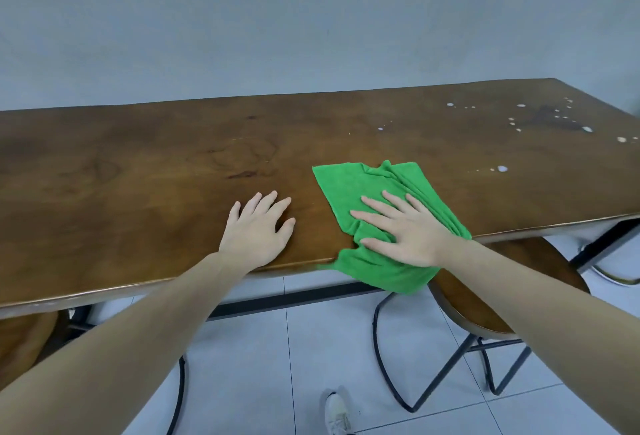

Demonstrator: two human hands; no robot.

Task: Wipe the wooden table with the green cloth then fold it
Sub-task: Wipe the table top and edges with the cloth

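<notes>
The green cloth (356,185) lies rumpled on the long wooden table (138,171), near its front edge, with one part hanging over that edge. My right hand (401,226) presses flat on the cloth, fingers spread and straight. My left hand (258,228) rests flat on the bare wood just left of the cloth, fingers spread, apart from it. White droplets (554,119) are scattered over the table's far right part.
A grey wall runs behind the table. Round wooden stools with black metal legs stand under the front edge, one at the right (485,310) and one at the far left (24,337). White floor tiles and a white shoe (337,414) show below.
</notes>
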